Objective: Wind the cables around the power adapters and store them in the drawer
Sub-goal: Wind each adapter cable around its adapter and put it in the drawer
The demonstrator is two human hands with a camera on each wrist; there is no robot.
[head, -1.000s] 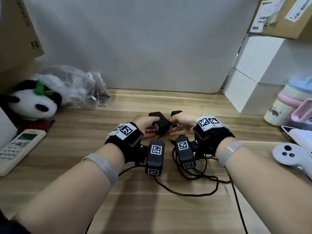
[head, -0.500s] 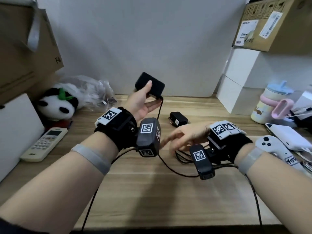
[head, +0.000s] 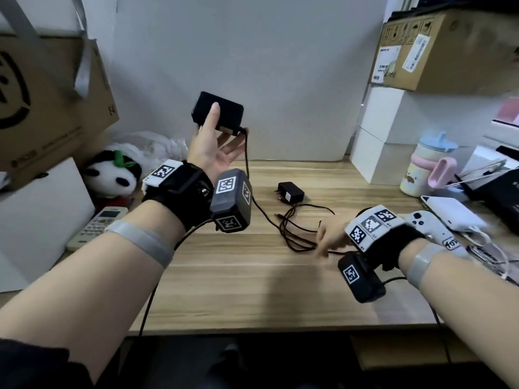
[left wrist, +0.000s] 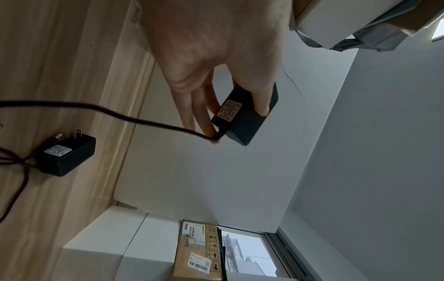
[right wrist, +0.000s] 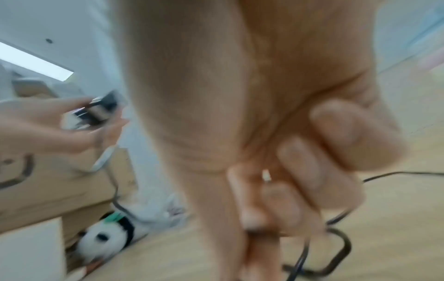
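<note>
Holding a black adapter (head: 217,113) up in the upper middle of the frame, we are gripping it between thumb and fingers of our left hand (head: 212,148). Its cable (head: 247,164) is hanging down to the desk (head: 252,276). Our right hand (head: 332,234), lower right, is blurred; its fingers are curling around the cable loops. A second adapter (head: 290,192) is lying mid-desk.

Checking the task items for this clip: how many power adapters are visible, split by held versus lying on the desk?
Held in the left hand: 1, the raised power adapter
Lying on the desk: 1, the second power adapter
Total: 2
The right hand is down at the loose cables, not on an adapter.
</note>
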